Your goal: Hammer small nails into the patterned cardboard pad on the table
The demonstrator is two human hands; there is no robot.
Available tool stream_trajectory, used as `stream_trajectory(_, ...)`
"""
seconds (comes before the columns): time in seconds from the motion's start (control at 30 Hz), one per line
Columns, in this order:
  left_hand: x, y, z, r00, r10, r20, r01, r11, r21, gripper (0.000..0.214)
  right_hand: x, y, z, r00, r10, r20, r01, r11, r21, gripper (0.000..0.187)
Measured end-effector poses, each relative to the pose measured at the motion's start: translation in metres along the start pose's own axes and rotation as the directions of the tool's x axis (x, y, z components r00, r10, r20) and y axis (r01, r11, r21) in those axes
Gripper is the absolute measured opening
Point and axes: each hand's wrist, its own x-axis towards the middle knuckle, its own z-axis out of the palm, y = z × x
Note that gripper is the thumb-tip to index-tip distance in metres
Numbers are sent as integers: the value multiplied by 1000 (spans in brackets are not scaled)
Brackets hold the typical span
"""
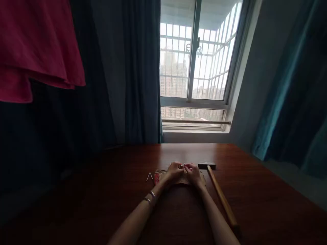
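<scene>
Both hands meet over a tan, patterned flat piece (159, 175) with a red patch at its left end; it lies on the table. My left hand (174, 172) is closed, fingers bent around a small, shiny, gold-looking thing (181, 166) whose kind I cannot make out. My right hand (193, 174) pinches at the same spot, its fingertips touching or very close to that thing. To the right lies a hammer (221, 195) with a dark head and a long wooden handle. Left of the flat piece is a thin V-shaped metal piece (149, 176).
The brown wooden table (114, 200) reaches back toward a barred window (194, 68). Dark blue curtains (141, 75) hang on both sides. A pink cloth (43, 51) hangs at the upper left.
</scene>
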Motion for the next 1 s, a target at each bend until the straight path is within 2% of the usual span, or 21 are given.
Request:
stream_trajectory(0.4,4,2,0,1000,3,4,-3,1000,3,25,1,-1,0,999,28,21,-27,999,-38,21)
stream_trajectory(0.57,3,6,-2,1000,13,7,-13,1000,10,25,3,-8,-11,998,59,13,-58,995,-85,25)
stream_trajectory(0.73,2,8,-4,1000,-1,12,1,1000,20,23,1,-32,-47,992,58,-111,-79,978,-193,36)
stream_trajectory(0.83,2,9,-5,1000,-3,22,3,1000,6,23,-12,-42,-77,979,98,-179,-152,935,-319,36)
stream_trajectory(0.9,1,8,-5,1000,0,25,0,1000,1,23,-26,-42,-98,967,193,-167,-249,857,-452,36)
stream_trajectory(1.0,2,7,-4,1000,-5,18,5,1000,17,22,-51,-35,-127,917,363,-168,-380,658,-651,42)
